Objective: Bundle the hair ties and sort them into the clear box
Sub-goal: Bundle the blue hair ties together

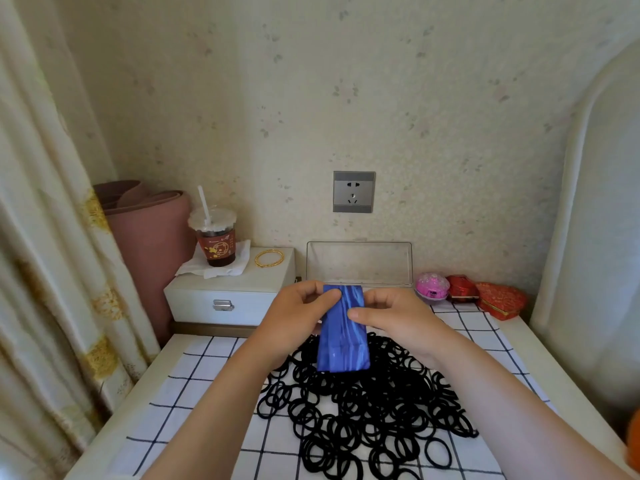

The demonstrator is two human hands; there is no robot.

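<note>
A big pile of black hair ties [367, 403] lies on the white checked cloth [194, 393]. Above the pile I hold a wide blue striped band [343, 330] upright. My left hand [298, 317] pinches its upper left edge. My right hand [394, 317] pinches its right edge, thumb on the front. The clear box [360, 263] stands behind my hands against the wall with its lid up; its lower part is hidden by my hands.
A white drawer chest [228, 296] at back left carries a cup with a straw [214, 237] on a napkin and gold bangles [269, 258]. A pink ball [432, 285] and red boxes [498, 299] sit at back right. A curtain hangs left.
</note>
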